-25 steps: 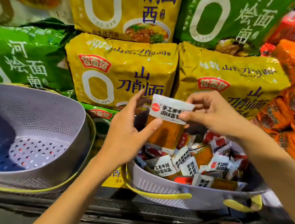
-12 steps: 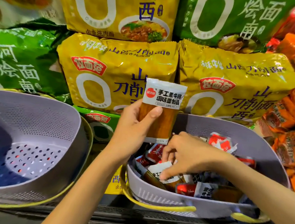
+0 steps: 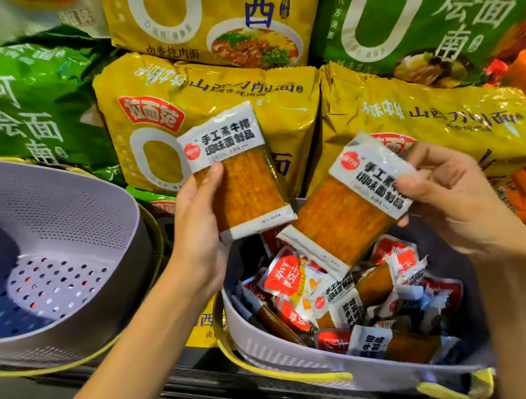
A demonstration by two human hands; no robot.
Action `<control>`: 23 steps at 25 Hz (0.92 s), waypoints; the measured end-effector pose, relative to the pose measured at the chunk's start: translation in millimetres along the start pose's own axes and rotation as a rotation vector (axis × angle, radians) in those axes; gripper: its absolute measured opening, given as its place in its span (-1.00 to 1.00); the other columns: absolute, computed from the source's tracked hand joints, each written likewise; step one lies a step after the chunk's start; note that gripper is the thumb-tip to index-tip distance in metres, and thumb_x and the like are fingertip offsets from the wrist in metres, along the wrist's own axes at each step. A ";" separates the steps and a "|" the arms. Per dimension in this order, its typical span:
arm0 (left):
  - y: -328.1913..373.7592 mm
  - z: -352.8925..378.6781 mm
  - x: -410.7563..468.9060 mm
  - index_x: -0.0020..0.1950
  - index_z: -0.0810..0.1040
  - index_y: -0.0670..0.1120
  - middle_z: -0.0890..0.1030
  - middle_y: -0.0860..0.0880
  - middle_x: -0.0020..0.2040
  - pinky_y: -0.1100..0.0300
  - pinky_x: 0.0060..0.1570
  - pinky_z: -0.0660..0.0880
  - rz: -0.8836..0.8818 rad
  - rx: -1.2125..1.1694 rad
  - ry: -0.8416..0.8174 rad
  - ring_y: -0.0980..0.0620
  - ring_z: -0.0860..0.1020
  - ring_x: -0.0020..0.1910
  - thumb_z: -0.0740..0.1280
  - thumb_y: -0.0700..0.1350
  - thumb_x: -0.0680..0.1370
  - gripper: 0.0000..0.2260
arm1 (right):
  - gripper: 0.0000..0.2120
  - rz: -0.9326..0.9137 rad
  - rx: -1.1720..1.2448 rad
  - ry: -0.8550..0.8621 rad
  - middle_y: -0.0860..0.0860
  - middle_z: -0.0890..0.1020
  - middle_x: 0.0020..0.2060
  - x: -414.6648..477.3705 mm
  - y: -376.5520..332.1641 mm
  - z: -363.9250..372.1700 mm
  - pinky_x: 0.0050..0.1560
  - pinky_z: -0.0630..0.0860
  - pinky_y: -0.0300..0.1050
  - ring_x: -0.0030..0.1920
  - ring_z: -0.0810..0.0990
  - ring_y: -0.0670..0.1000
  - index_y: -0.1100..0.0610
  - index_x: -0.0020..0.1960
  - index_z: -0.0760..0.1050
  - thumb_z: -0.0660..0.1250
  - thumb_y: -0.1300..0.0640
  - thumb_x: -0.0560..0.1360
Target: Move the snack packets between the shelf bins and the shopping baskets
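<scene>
Above the right basket: two flat snack packets are held up side by side, lower corners close together, in front of the yellow noodle bags on the shelf.
Left grip: clamped on the left packet, thumb on its front, fingers behind.
Right grip: pinching the right packet at its white top band, thumb over the print.
Handling: probably light, thin and limp, with slick film; the sealed white end bands look the safest hold, pinched rather than squeezed.
Left packet axis: leaning, label end up-left, foot down-right.
Right packet axis: leaning the opposite way, label end up-right, foot down-left over the heap of packets.
Left basket: lilac, perforated, beside the left forearm.
</scene>
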State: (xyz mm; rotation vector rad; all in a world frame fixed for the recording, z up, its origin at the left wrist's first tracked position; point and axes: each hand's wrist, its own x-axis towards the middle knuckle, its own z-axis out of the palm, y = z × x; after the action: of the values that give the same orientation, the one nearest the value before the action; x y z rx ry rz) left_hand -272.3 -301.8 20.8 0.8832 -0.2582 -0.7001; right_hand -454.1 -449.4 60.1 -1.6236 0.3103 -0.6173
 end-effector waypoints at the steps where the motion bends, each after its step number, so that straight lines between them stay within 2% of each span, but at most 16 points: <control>1: 0.3 -0.5 0.2 -0.01 0.53 0.00 0.67 0.13 -0.21 0.08 -0.04 0.57 -0.004 -0.017 0.019 0.18 0.63 -0.19 0.20 -0.12 0.59 -0.88 | -0.70 -0.024 0.046 0.008 -0.01 0.63 -0.47 0.5 0.0 -0.8 -0.52 0.48 -0.30 -0.53 0.54 -0.10 0.01 -0.32 0.53 0.58 -0.12 0.17; 5: -2.3 -1.7 -1.2 -0.01 0.53 0.01 0.68 0.17 -0.21 0.22 -0.12 0.60 0.044 0.168 -0.129 0.25 0.63 -0.17 0.19 -0.16 0.59 -0.86 | -0.77 -0.031 0.054 -0.010 -0.03 0.67 -0.40 6.1 6.5 9.9 -0.42 0.52 -0.31 -0.43 0.60 -0.13 -0.01 -0.29 0.57 0.55 -0.08 0.18; 9: -5.8 -0.9 -4.4 0.10 0.51 0.00 0.67 0.21 -0.11 0.39 -0.09 0.51 0.077 0.337 -0.422 0.28 0.60 -0.05 0.23 -0.05 0.46 -0.77 | -0.89 -0.041 0.013 0.124 -0.01 0.63 -0.48 14.0 14.2 32.4 -0.55 0.49 -0.30 -0.52 0.56 -0.14 0.02 -0.38 0.53 0.47 0.09 0.20; 12: -11.5 -6.9 -1.6 0.15 0.47 0.06 0.65 0.20 0.01 0.32 -0.01 0.52 0.123 0.541 -0.558 0.23 0.59 0.05 0.49 -0.04 0.38 -0.62 | -0.86 -0.066 -0.027 0.246 0.00 0.60 -0.50 16.1 20.8 42.0 -0.56 0.47 -0.30 -0.52 0.55 -0.15 0.11 -0.35 0.44 0.42 0.21 0.25; 15: -13.9 -10.7 -0.1 0.17 0.45 0.12 0.62 0.17 0.10 0.21 0.09 0.53 0.179 0.679 -0.592 0.19 0.56 0.14 0.49 -0.02 0.35 -0.57 | -0.92 -0.010 -0.010 0.310 0.00 0.62 -0.48 16.8 17.5 35.9 -0.53 0.50 -0.31 -0.51 0.57 -0.12 0.09 -0.39 0.56 0.39 0.16 0.28; 17: -12.6 -9.8 -0.9 0.22 0.42 0.06 0.60 0.13 0.12 0.27 0.03 0.53 0.157 0.578 -0.542 0.21 0.56 0.13 0.46 -0.13 0.43 -0.59 | -0.84 0.068 -0.071 0.323 0.01 0.63 -0.46 16.6 18.4 25.4 -0.52 0.48 -0.33 -0.52 0.58 -0.08 0.09 -0.30 0.57 0.33 0.21 0.44; 18: -11.9 -8.9 -1.0 0.24 0.41 0.01 0.59 0.10 0.13 0.30 0.01 0.53 0.147 0.511 -0.515 0.22 0.56 0.12 0.41 -0.18 0.46 -0.60 | -0.79 0.094 -0.212 0.307 0.02 0.63 -0.44 15.5 20.6 21.1 -0.51 0.44 -0.32 -0.50 0.58 -0.06 0.10 -0.27 0.55 0.28 0.30 0.49; 19: -11.0 -8.8 -1.2 0.26 0.39 -0.04 0.58 0.07 0.13 0.31 0.00 0.53 0.146 0.468 -0.495 0.22 0.56 0.10 0.36 -0.23 0.47 -0.62 | -0.75 0.105 -0.454 0.232 0.05 0.65 -0.39 14.3 25.3 18.4 -0.47 0.41 -0.30 -0.45 0.58 -0.04 0.08 -0.25 0.55 0.24 0.36 0.48; 21: -9.7 -8.6 -2.2 0.29 0.36 -0.07 0.57 0.06 0.14 0.29 0.04 0.53 0.150 0.454 -0.482 0.22 0.56 0.11 0.29 -0.26 0.50 -0.63 | -0.82 0.208 -0.981 -0.158 0.00 0.67 -0.27 8.6 39.3 20.1 -0.33 0.42 -0.26 -0.30 0.58 -0.07 0.00 -0.18 0.58 0.33 0.27 0.40; 22: -9.0 -8.6 -2.9 0.29 0.36 -0.07 0.56 0.06 0.15 0.29 0.05 0.52 0.154 0.460 -0.486 0.22 0.56 0.12 0.28 -0.26 0.50 -0.63 | -0.87 0.290 -1.152 -0.362 -0.09 0.64 -0.23 5.1 46.1 22.7 -0.26 0.43 -0.25 -0.25 0.55 -0.15 -0.03 -0.11 0.60 0.41 0.17 0.38; 23: -8.8 -9.3 -2.8 0.28 0.36 -0.05 0.56 0.07 0.15 0.30 0.05 0.52 0.158 0.465 -0.490 0.23 0.55 0.12 0.27 -0.26 0.51 -0.64 | -0.83 0.355 -1.231 -0.496 -0.16 0.60 -0.23 2.2 50.8 25.4 -0.23 0.40 -0.25 -0.24 0.50 -0.22 -0.06 -0.05 0.60 0.46 0.09 0.37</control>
State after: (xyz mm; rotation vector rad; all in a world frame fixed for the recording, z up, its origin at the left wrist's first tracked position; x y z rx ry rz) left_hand -274.0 -298.0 8.3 1.1062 -0.9473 -0.7131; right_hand -430.5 -437.4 9.8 -2.7097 0.6539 0.3852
